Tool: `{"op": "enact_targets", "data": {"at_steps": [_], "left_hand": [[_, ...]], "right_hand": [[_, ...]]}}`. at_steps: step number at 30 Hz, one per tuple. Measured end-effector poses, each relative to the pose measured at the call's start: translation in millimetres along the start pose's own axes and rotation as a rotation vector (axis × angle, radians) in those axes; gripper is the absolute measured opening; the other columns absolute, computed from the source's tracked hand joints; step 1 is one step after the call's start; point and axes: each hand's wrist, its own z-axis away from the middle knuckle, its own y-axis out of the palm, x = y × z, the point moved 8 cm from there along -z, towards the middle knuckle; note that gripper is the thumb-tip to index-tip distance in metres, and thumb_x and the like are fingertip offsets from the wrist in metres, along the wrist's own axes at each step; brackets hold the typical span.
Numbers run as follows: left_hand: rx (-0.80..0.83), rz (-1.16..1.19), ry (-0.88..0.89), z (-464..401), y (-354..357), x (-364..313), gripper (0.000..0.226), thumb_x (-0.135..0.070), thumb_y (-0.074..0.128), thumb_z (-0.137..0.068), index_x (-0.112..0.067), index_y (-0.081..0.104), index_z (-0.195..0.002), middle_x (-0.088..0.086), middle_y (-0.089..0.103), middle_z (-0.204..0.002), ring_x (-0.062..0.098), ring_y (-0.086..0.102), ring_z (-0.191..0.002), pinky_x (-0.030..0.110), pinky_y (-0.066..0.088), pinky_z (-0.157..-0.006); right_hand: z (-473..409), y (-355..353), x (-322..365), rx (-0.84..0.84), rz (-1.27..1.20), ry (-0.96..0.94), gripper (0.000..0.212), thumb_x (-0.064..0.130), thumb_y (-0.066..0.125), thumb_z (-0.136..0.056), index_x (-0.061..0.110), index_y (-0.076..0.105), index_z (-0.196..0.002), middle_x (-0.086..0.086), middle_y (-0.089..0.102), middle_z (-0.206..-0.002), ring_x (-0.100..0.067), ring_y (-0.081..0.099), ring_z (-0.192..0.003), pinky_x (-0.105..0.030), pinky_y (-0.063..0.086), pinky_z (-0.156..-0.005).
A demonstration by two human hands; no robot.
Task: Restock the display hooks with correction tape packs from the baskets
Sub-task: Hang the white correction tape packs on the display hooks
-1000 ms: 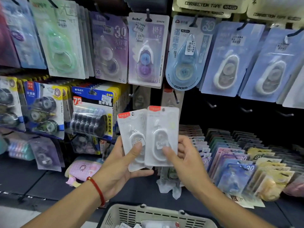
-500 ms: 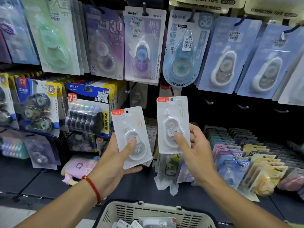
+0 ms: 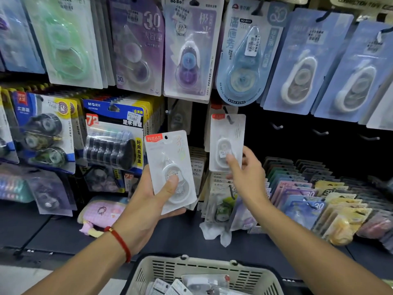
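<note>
Currently two packs are being handled: left hand is gripping one white pack; right hand is pinching another pack, apparently at a hook; one basket is sitting below.

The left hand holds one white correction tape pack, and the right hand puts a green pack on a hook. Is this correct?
Not quite: the pack in the right hand is white too, not green, as the head view shows. The left hand does hold one white pack.

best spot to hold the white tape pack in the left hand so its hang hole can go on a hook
Grip the white pack low, over the bulging blister, coming from below with thumb in front, as the left hand does. The hang hole sits at the top by the red label, so a low hold leaves it clear.
</note>
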Motion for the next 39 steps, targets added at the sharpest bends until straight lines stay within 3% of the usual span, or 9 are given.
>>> {"op": "enact_targets", "data": {"at_steps": [3,10,13,15,20,25,29,34,39], "left_hand": [[-0.028,-0.001,-0.009,-2,1,4,0.054,-0.047,0.072,-0.084,-0.047,0.053,-0.135,-0.011,0.071,-0.133,0.019,0.074,-0.117,0.057,0.063,-0.089],[-0.047,0.04,-0.003,1,7,4,0.05,-0.034,0.074,-0.088,-0.039,0.056,-0.134,-0.007,0.074,-0.129,0.022,0.075,-0.114,0.051,0.065,-0.076],[-0.015,0.043,0.002,3,11,1,0.055,-0.033,0.074,-0.088,-0.036,0.054,-0.139,-0.004,0.073,-0.132,0.026,0.073,-0.118,0.052,0.064,-0.076],[-0.01,0.032,0.002,3,13,1,0.058,-0.032,0.076,-0.086,-0.034,0.054,-0.14,-0.003,0.073,-0.133,0.028,0.072,-0.121,0.056,0.063,-0.082],[0.002,0.019,0.009,7,22,2,0.06,-0.022,0.076,-0.087,-0.028,0.053,-0.142,0.004,0.072,-0.135,0.029,0.068,-0.127,0.062,0.048,-0.112],[0.033,0.031,-0.015,8,26,6,0.065,-0.021,0.085,-0.087,-0.03,0.052,-0.142,0.006,0.072,-0.136,0.031,0.069,-0.126,0.058,0.051,-0.109],[-0.025,-0.034,-0.025,4,19,7,0.055,-0.032,0.086,-0.085,-0.039,0.056,-0.13,-0.001,0.075,-0.128,0.03,0.077,-0.109,0.049,0.066,-0.08],[-0.113,-0.168,0.007,1,3,7,0.048,-0.004,0.069,-0.099,-0.041,0.056,-0.126,-0.012,0.076,-0.118,0.018,0.077,-0.105,0.042,0.066,-0.07],[-0.14,-0.192,0.015,1,4,3,0.049,0.001,0.067,-0.099,-0.039,0.056,-0.125,-0.01,0.075,-0.117,0.018,0.076,-0.104,0.048,0.067,-0.072]], "right_hand": [[-42,18,-15,-0.036,0.065,0.064,0.041,0.036,0.06,-0.106,0.024,0.057,-0.145,0.006,0.071,-0.12,-0.024,0.068,-0.115,-0.032,0.05,-0.086],[-61,28,-27,-0.052,0.22,0.221,0.062,0.047,0.061,-0.103,0.008,0.048,-0.15,-0.019,0.059,-0.141,-0.037,0.059,-0.125,-0.039,0.047,-0.097],[-28,19,-8,0.004,0.151,0.151,0.041,0.042,0.058,-0.106,0.015,0.058,-0.137,-0.01,0.063,-0.132,-0.024,0.062,-0.11,-0.036,0.051,-0.09],[9,22,7,0.182,0.008,0.097,0.025,0.042,0.057,-0.105,0.023,0.067,-0.118,-0.002,0.072,-0.111,-0.025,0.068,-0.101,-0.041,0.059,-0.086],[87,25,40,0.486,-0.01,-0.019,0.032,0.056,0.068,-0.091,0.038,0.065,-0.118,0.012,0.073,-0.105,-0.01,0.067,-0.09,-0.031,0.058,-0.081],[91,16,34,0.428,0.068,-0.005,0.02,0.038,0.074,-0.096,0.033,0.064,-0.112,0.011,0.074,-0.1,-0.007,0.068,-0.089,-0.036,0.059,-0.082],[80,3,26,0.294,-0.106,0.044,0.018,0.035,0.062,-0.103,0.034,0.054,-0.12,0.018,0.076,-0.109,-0.003,0.072,-0.099,-0.034,0.06,-0.086],[63,-18,23,0.191,-0.115,-0.014,0.018,0.029,0.053,-0.109,0.032,0.046,-0.125,0.0,0.071,-0.114,-0.021,0.071,-0.077,-0.043,0.063,-0.065],[55,-24,25,0.19,-0.118,0.002,0.025,0.033,0.051,-0.109,0.026,0.046,-0.132,0.002,0.074,-0.112,-0.023,0.068,-0.061,-0.058,0.059,-0.065]]}}
